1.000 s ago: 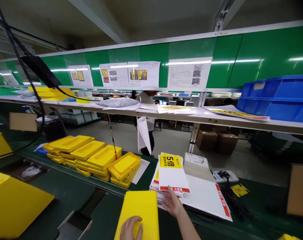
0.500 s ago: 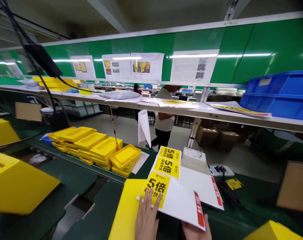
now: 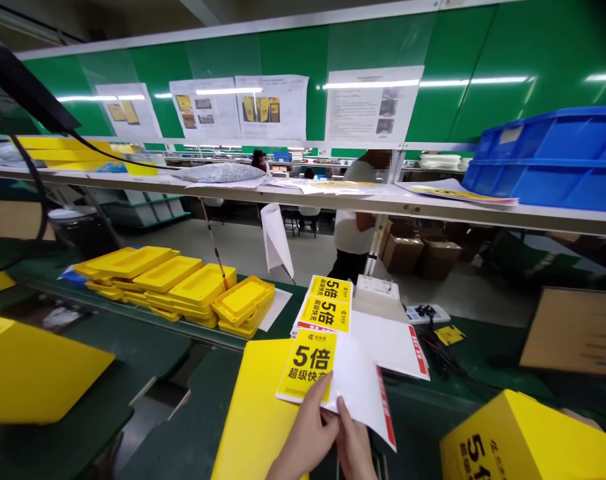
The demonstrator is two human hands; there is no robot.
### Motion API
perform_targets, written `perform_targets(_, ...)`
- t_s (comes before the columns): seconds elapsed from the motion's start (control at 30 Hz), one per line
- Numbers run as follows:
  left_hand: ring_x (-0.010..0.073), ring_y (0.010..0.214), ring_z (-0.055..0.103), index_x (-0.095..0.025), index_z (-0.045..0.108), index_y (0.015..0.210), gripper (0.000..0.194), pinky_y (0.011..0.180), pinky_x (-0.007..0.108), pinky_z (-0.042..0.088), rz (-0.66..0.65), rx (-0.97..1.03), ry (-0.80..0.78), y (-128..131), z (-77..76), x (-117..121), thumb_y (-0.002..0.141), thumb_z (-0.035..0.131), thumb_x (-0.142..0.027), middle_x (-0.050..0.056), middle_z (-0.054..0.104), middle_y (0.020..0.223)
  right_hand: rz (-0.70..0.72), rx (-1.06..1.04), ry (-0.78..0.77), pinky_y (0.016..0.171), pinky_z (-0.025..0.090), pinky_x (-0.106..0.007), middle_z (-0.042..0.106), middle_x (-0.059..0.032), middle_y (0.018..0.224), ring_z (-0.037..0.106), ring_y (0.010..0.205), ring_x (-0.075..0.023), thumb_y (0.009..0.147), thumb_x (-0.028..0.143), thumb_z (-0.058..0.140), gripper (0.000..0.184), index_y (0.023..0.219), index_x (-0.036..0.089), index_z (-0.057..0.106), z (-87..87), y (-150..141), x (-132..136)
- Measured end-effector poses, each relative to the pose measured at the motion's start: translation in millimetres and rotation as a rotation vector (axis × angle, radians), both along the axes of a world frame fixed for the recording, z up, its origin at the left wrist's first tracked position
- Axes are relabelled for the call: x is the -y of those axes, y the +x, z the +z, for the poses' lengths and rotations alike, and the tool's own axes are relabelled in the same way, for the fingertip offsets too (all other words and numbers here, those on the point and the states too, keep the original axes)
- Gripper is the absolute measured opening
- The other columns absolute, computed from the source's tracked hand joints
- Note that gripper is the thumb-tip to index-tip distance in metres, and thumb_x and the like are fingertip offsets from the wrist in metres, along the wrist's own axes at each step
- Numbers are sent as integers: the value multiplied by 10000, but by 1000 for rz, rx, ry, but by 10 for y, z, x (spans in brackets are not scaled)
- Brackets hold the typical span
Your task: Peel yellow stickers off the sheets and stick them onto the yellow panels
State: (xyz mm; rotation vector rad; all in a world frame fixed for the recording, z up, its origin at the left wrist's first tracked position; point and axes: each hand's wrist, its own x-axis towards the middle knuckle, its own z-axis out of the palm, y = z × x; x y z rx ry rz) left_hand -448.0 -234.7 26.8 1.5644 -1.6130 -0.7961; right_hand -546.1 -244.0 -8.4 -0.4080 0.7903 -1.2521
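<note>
My left hand point(image 3: 303, 437) and my right hand point(image 3: 355, 447) meet at the near edge of a white card with a yellow printed panel point(image 3: 333, 377), fingers pinched on it. The card lies tilted over a flat yellow box point(image 3: 255, 413) on the green bench. Just beyond it sits a stack of the same printed cards point(image 3: 327, 310), fanned out, with larger white sheets point(image 3: 393, 343) under them.
Stacked yellow trays point(image 3: 183, 290) lie at the left along the conveyor. Yellow boxes sit at the far left point(image 3: 33, 373) and near right point(image 3: 527, 440). A blue crate point(image 3: 547, 160) stands on the overhead shelf. A person stands beyond the bench point(image 3: 355, 220).
My right hand slid one card off the stack and drew it over the yellow box. My left hand left the box top and joined it on the card. The view dipped downward.
</note>
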Motion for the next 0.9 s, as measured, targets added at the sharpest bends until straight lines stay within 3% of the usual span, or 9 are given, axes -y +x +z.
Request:
perform_targets(0.13,247,1053,570,-194,656,1035,293,959,369,470,218,-216,-24,107,206,-125,766,606,-300,72,636,1107,3,42,-18,896,538,-423,597,-105,1258,601,1082,-252,717,315,697,861,1408,225,191,234,20,-3)
perform_targets(0.3,215,951,630,-242,690,995,197,892,306,522,173,-86,-216,168,342,-224,816,628,-295,22,681,1024,-13,-31,-2,840,572,-389,662,-110,1152,633,1023,-253,694,311,721,813,1368,172,289,560,48,-73)
perform_targets(0.47,211,1046,596,-142,621,1140,276,941,288,489,44,176,-446,201,506,-305,925,476,-237,90,626,1147,4,-253,48,889,548,-440,720,-121,995,647,981,-298,577,388,782,718,1177,84,532,770,-12,-123)
perform_targets(0.57,209,1024,606,-147,627,1138,297,920,288,497,12,78,-401,181,614,-307,940,424,-234,97,634,1131,-14,-527,30,1009,458,-437,725,-130,961,608,1056,-317,562,469,759,542,934,86,667,868,-44,-169)
perform_targets(0.63,215,919,640,-169,672,1051,291,813,281,538,55,-79,-284,212,639,-273,929,432,-279,87,674,1028,-17,-610,-16,991,473,-407,723,-120,970,615,1043,-301,584,494,734,507,904,105,675,922,-87,-172)
perform_targets(0.73,223,734,650,-142,701,853,265,648,268,550,263,-334,-79,453,587,-170,848,522,-338,74,688,804,111,-576,-80,680,577,-339,733,-87,814,672,692,-220,603,469,735,444,862,117,659,906,-263,-18)
perform_targets(0.8,232,704,648,-114,682,803,255,625,270,553,461,-547,5,748,551,-99,772,600,-353,76,679,747,148,-574,-106,459,480,-249,684,-36,636,554,463,-118,614,438,739,368,774,121,642,780,-483,236)
perform_targets(0.87,240,734,654,-94,661,843,258,624,268,560,611,-777,56,1085,576,-65,733,662,-328,88,680,771,49,-554,-84,374,349,-207,604,11,549,438,412,-67,579,401,764,344,736,129,625,556,-776,583)
perform_targets(0.9,237,743,656,-92,652,860,234,619,267,564,680,-868,61,1249,616,-70,738,668,-291,92,680,790,-88,-561,-34,359,319,-211,574,26,530,400,403,-60,520,378,793,363,726,135,620,418,-938,767)
